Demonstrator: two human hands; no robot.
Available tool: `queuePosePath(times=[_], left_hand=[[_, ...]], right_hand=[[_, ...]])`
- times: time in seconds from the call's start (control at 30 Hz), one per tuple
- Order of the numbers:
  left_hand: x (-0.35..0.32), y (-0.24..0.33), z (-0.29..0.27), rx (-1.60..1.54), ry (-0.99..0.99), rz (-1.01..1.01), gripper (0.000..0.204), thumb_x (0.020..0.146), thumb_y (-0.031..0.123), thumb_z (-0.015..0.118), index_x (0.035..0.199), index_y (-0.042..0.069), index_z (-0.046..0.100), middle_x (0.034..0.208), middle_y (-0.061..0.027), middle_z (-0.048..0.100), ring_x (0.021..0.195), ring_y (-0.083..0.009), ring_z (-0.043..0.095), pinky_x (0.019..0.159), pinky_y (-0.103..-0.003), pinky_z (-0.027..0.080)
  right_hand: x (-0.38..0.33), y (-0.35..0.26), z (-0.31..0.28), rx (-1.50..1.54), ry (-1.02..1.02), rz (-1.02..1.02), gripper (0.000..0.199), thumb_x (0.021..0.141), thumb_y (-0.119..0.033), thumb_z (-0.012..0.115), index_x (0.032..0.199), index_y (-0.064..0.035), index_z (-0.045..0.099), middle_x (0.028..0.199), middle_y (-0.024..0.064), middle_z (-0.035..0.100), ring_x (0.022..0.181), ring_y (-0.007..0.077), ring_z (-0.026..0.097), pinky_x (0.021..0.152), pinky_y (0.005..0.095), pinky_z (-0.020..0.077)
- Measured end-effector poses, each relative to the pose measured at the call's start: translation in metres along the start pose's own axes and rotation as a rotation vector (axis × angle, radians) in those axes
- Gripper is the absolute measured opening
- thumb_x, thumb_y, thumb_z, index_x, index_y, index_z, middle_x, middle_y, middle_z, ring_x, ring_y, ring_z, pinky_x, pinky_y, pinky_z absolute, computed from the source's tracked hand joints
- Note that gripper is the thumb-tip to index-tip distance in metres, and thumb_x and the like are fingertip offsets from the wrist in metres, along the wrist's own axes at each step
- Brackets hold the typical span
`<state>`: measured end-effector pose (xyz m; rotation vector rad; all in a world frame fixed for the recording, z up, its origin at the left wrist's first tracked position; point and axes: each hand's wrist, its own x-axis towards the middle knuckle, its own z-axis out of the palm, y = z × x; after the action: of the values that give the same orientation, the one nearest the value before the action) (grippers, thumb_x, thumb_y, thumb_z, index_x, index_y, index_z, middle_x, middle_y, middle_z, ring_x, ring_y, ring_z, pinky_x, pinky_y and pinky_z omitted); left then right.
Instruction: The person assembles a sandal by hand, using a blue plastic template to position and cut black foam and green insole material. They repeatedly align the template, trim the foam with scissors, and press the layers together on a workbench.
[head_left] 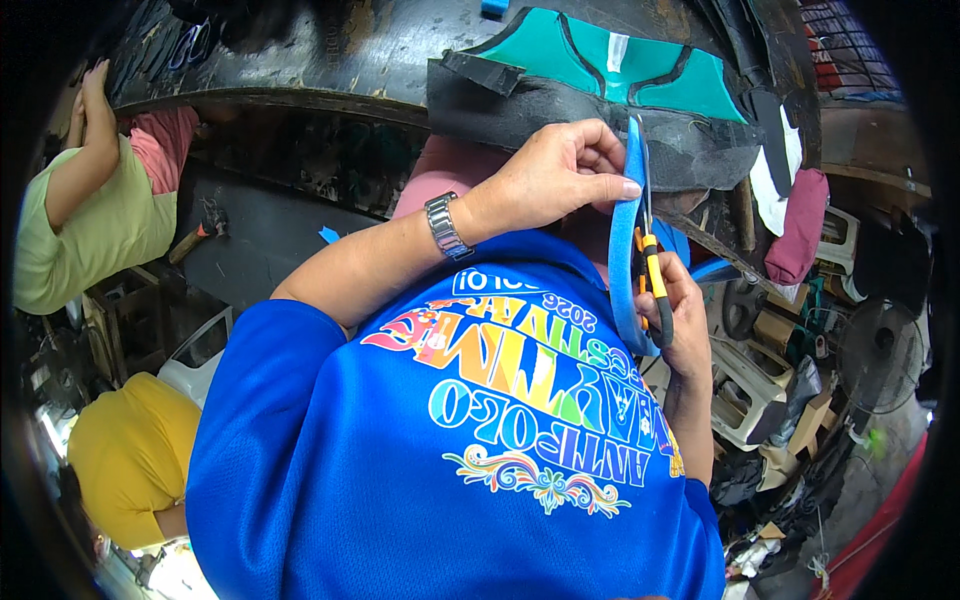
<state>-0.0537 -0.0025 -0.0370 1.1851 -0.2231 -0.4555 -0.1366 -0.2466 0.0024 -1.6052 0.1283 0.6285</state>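
Observation:
My left hand [565, 175], with a metal watch on its wrist, pinches a narrow blue strip [622, 260] between thumb and fingers. The strip looks soft, like foam or thick fabric, and curves down in front of my shirt. In my right hand [685, 315] are scissors [655, 268] with yellow and black handles. Their blades point up alongside the strip, close to my left thumb; whether they touch it I cannot tell. Just beyond the hands lies a teal panel [660, 75] with black edging and a small white tab, on black sheet material [560, 118].
A dark, worn table [390, 50] spans the far side. White scraps and a maroon cloth piece [800, 225] hang at its right edge. A hammer [200, 235] lies left on a dark surface. Stools, a fan [880, 355] and clutter stand right. Two people are at left.

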Motion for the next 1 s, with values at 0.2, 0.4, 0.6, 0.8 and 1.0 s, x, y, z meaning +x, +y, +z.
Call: queuePosePath(times=[0.2,0.4,0.6,0.8,1.0], left_hand=[[0.0,0.0,-0.001,0.003,-0.003,0.014,0.028,0.092,0.011,0.077,0.11,-0.003,0.06,0.098,-0.0109,0.071,0.089,-0.0153,0.072,0.08,-0.03,0.061],[-0.005,0.005,0.0,-0.152,-0.03,0.038,0.031,0.092,0.01,0.076,0.117,0.001,0.06,0.106,-0.0086,0.071,0.098,-0.0145,0.07,0.086,-0.029,0.06],[-0.007,0.012,0.001,0.069,-0.023,0.16,0.032,0.09,0.007,0.079,0.116,0.004,0.061,0.108,-0.0076,0.071,0.102,-0.0135,0.069,0.091,-0.028,0.058],[-0.014,0.027,-0.007,-0.018,0.055,0.132,0.031,0.086,0.002,0.08,0.107,0.003,0.058,0.105,-0.0065,0.069,0.1,-0.0126,0.069,0.09,-0.027,0.058],[-0.003,0.037,-0.006,0.025,0.104,0.206,0.032,0.086,0.008,0.082,0.105,0.001,0.058,0.099,-0.0078,0.072,0.094,-0.0122,0.071,0.082,-0.027,0.06]], right_hand=[[-0.002,0.0,0.005,0.036,0.049,0.003,0.027,0.087,-0.006,0.079,0.101,-0.0067,0.056,0.081,-0.0051,0.059,0.066,0.0008,0.051,0.058,0.0157,0.038],[0.004,-0.02,-0.026,-0.109,0.279,-0.277,0.016,0.092,-0.006,0.072,0.103,-0.0053,0.062,0.081,-0.0025,0.064,0.065,0.003,0.055,0.057,0.0175,0.0424],[0.084,-0.048,-0.194,-0.646,0.789,-0.322,0.021,0.091,-0.018,0.079,0.095,-0.0049,0.064,0.067,-0.0045,0.056,0.057,0.0035,0.054,0.048,0.0207,0.0375],[0.137,-0.032,-0.256,-0.68,0.706,-0.018,0.023,0.093,-0.023,0.076,0.101,-0.0029,0.07,0.077,0.0049,0.065,0.065,0.01,0.063,0.056,0.0239,0.047],[0.062,-0.072,-0.045,-0.301,0.31,-0.637,0.046,0.09,-0.008,0.074,0.134,-0.0002,0.06,0.127,0.0093,0.064,0.112,0.0186,0.064,0.096,0.0319,0.0511]])
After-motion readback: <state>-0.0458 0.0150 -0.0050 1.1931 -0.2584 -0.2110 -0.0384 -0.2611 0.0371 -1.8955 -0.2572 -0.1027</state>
